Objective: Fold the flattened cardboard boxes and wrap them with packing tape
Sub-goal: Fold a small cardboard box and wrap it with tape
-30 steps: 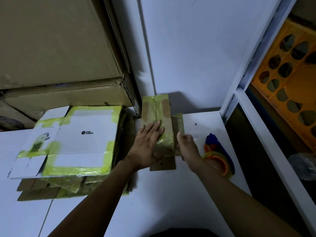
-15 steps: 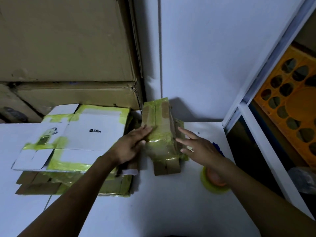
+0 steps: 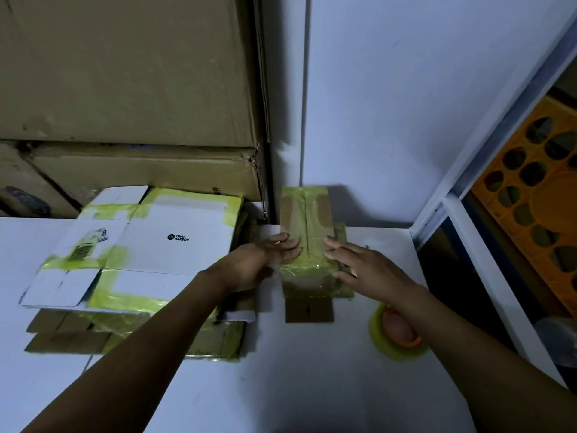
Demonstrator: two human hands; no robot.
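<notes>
Plainly, neither hand grips anything: the left hand (image 3: 260, 260) and the right hand (image 3: 367, 268) both lie with fingers straight, their tips flat against the small box (image 3: 307, 214), one on each side of its top seam. The box sits on the white table (image 3: 296, 385) close to the wall corner, already wound in yellowish tape, with a bare brown flap (image 3: 309, 309) sticking out flat at its near end.

The tape roll (image 3: 393, 339) lies on the table just under the right forearm, near the table's right edge. To the left, touching the left forearm's side, a stack of flattened boxes (image 3: 162, 245) waits, and big cartons (image 3: 125, 89) stand behind it.

Because the fingers only press and do not clasp, I judge the box could skid toward the wall or twist if one side pushes harder. Uneven pressing may also crease the tape or leave loose patches. The untaped flap might spring up. A careless pull back of the right arm could knock the roll off the edge.
</notes>
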